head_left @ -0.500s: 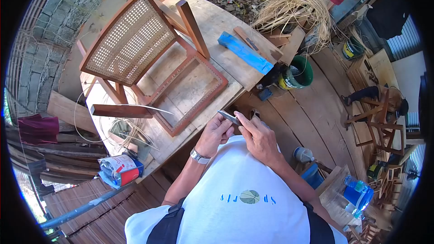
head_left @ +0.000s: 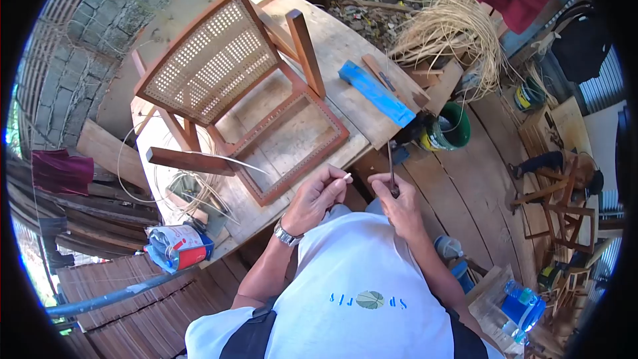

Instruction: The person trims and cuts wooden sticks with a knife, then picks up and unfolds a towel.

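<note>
Head view: left hand (head_left: 318, 205), lower centre, thumb and fingertips pinched together on small pale piece (head_left: 347, 177) — it pokes out right and slightly up, short long axis roughly sideways, aimed across the gap at the other hand. Right hand (head_left: 404, 211), right of centre, fingers closed on handle of slim dark tool (head_left: 391, 163); shaft points to top of frame, near-vertical, tip tilted slightly left. Piece and tool apart, axes crosswise; left hand nearer the piece — it's in its fingertips. Farther out: chair (head_left: 302, 171) on worktable (head_left: 349, 38), upper left; green bucket (head_left: 463, 134), right.
</note>
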Demonstrator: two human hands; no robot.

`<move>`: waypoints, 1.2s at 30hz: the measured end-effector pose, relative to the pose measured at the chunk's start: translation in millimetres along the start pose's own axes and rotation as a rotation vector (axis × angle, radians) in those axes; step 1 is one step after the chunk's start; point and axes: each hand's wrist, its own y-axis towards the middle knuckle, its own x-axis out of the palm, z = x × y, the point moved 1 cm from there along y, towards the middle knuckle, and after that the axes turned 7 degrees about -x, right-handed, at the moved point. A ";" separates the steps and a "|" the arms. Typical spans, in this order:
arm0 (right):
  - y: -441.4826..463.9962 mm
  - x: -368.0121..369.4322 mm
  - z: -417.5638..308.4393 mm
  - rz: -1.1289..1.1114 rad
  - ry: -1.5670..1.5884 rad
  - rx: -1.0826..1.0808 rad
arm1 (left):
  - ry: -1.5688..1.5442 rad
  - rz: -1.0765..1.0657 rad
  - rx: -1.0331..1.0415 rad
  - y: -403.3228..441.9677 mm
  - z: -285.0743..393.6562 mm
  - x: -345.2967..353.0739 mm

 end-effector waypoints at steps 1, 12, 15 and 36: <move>1.9 2.1 -5.7 0.015 0.106 0.032 | -0.003 0.010 0.064 3.0 -3.6 -0.3; 6.6 17.6 -37.3 -0.019 0.127 -0.231 | 0.161 0.128 -0.007 3.0 3.3 15.1; 5.1 16.8 -32.7 0.023 -0.021 -0.292 | 0.288 0.213 0.076 -0.3 7.6 22.7; 39.8 7.6 12.0 -0.352 0.081 0.128 | -0.701 0.443 0.963 37.1 84.4 -64.0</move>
